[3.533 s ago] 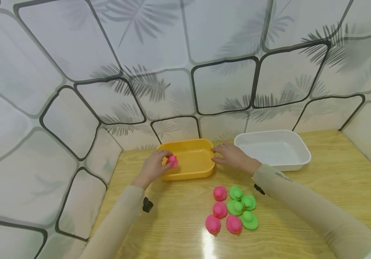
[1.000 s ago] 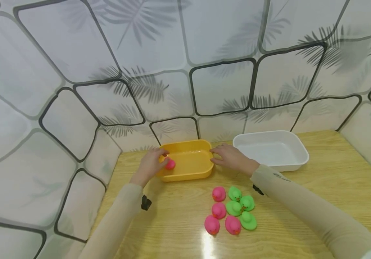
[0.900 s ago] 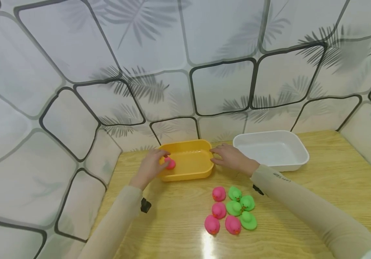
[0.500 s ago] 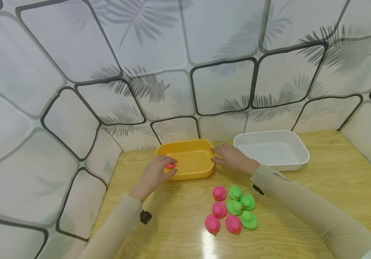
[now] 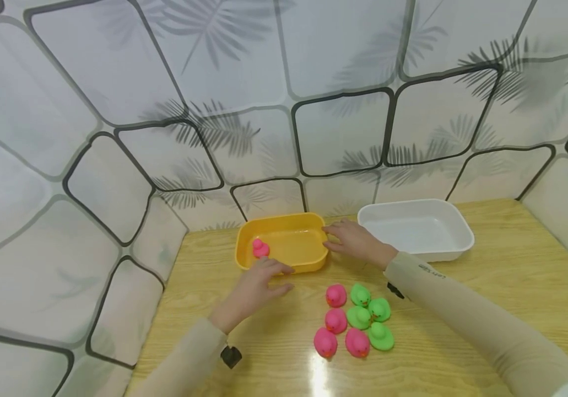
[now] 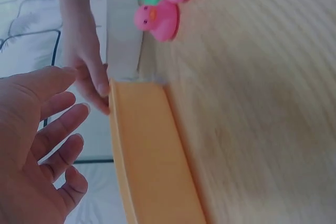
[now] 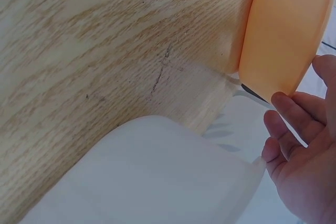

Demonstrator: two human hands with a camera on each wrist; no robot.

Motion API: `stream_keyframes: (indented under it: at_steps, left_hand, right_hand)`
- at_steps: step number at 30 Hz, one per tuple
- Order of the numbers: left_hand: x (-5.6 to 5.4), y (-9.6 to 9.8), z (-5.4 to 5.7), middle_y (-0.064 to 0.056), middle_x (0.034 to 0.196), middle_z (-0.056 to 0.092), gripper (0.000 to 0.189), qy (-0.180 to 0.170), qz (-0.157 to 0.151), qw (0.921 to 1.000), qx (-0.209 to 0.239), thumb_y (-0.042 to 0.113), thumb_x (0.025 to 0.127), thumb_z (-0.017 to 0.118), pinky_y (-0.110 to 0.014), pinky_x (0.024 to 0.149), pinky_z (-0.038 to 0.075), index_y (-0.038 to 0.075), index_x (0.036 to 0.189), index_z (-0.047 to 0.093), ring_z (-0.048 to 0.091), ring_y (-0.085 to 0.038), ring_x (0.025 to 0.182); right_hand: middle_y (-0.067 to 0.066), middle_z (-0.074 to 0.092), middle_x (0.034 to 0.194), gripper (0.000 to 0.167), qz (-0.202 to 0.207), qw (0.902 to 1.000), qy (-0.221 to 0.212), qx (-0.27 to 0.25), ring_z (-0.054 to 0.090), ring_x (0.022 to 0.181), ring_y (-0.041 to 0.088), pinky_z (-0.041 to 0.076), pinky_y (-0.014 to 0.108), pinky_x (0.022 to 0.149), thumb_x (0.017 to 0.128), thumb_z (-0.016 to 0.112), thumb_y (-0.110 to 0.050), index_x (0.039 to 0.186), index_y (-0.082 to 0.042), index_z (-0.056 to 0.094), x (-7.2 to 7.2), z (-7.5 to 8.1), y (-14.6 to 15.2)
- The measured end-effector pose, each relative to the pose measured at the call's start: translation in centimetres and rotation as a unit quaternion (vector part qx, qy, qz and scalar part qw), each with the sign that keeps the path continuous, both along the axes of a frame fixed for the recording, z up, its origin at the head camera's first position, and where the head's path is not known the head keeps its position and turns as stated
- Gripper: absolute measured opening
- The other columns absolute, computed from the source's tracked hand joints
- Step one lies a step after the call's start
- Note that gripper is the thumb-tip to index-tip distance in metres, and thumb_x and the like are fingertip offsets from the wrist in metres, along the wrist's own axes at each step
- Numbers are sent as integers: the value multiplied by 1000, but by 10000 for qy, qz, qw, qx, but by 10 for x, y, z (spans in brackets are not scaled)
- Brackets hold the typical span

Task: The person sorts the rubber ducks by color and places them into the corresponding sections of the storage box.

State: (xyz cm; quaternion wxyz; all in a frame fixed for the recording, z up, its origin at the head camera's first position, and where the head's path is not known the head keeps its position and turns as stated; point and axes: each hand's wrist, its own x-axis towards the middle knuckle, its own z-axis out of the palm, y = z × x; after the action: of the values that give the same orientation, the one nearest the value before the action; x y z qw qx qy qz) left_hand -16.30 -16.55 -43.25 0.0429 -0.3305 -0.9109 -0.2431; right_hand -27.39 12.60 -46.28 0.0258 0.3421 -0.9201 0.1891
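Note:
A pink rubber duck (image 5: 260, 248) sits in the left end of the yellow-orange tray (image 5: 284, 270). My left hand (image 5: 256, 288) hovers by the tray's front rim, its fingers spread and holding nothing; the left wrist view shows the empty palm (image 6: 26, 145). At the tray's right end, my right hand (image 5: 355, 241) rests its fingertips against the rim, fingers loosely bent. The right wrist view has those fingers (image 7: 302, 116) beside the tray's end wall (image 7: 286, 30). Several pink ducks (image 5: 335, 320) and green ducks (image 5: 360, 317) stand grouped on the table in front.
A white tray (image 5: 417, 229) stands at the back right, behind my right forearm (image 5: 462, 298). The wood-grain table (image 5: 244, 358) meets a patterned wall (image 5: 343, 132) at the back. Walls also rise on the left and right.
My left hand has let go of the pink duck in the tray and drawn back over the front rim, towards the front right. The right hand stays at the tray's end.

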Motion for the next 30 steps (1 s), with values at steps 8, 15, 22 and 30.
stream_keyframes:
  at_steps: [8, 15, 22, 30]
  left_hand:
    - [17, 13, -8, 1, 118, 73, 29, -469, -654, 9966, -203, 23, 96, 77, -35, 95, 52, 9, 121, 74, 58, -18, 107]
    - [25, 21, -18, 2, 120, 74, 29, -770, -1114, 9906, -181, 22, 96, 77, -33, 101, 49, 11, 123, 75, 61, -15, 112]
    - [36, 29, -25, 5, 119, 74, 31, -846, -1586, 9830, -361, 25, 96, 77, -22, 96, 47, 15, 125, 75, 58, -10, 109]
    - [48, 35, -37, 11, 119, 73, 30, -1001, -1762, 9773, -622, 33, 98, 75, -20, 101, 45, 21, 125, 75, 57, -5, 110]
  right_hand:
    - [23, 65, 137, 51, -96, 9999, -127, 68, 60, 127, 43, 45, 56, 111, 103, 65, -30, 140, 4, 60, 0, -1, 0]
    - [23, 66, 134, 49, -69, 9999, -92, -2, 60, 125, 43, 44, 56, 111, 103, 66, -28, 138, 5, 61, 1, -1, -1]
    - [23, 66, 134, 48, -46, 9999, -149, -13, 61, 125, 42, 43, 57, 112, 103, 65, -27, 138, 6, 61, 1, 1, -1]
    - [23, 66, 134, 49, -62, 9998, -177, 42, 60, 125, 42, 43, 56, 112, 103, 65, -27, 139, 6, 60, 1, 2, -1]
